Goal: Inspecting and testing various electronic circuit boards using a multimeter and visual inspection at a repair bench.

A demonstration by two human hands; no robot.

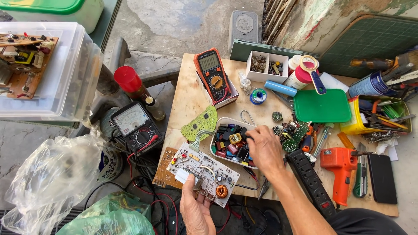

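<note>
Nearest to me, my left hand point(196, 209) pinches the near edge of a white rectangular circuit board point(204, 173) studded with small parts and a copper-wound coil, thumb on top, the rest of the fingers curled under, holding it just above the near edge of the pale plywood tabletop point(187, 100). My right hand point(264, 150) reaches further in, palm down, fingers bent into a white oval plastic tray point(222, 123) heaped with small red, black and yellow electronic parts; whether the fingertips have closed on any piece I cannot tell, since the back of the hand hides them. That tray sits just beyond the board and to its right, almost touching it. A green irregular circuit board point(200, 124) lies flat to the left of the tray.

Farther off stands an orange-and-black digital multimeter point(213, 76) on a small box. Left of the table, lower down, is a black analogue meter point(136, 125) with red leads, and behind it a red-capped brown bottle point(130, 82). To the right lie a black power strip point(311, 176), an orange plastic soldering gun point(339, 167), a flat green plastic lid point(322, 105) and a yellow tub point(353, 124) crowded with hand tools. A white two-compartment box point(266, 76) of small hardware rests at the far side.
</note>
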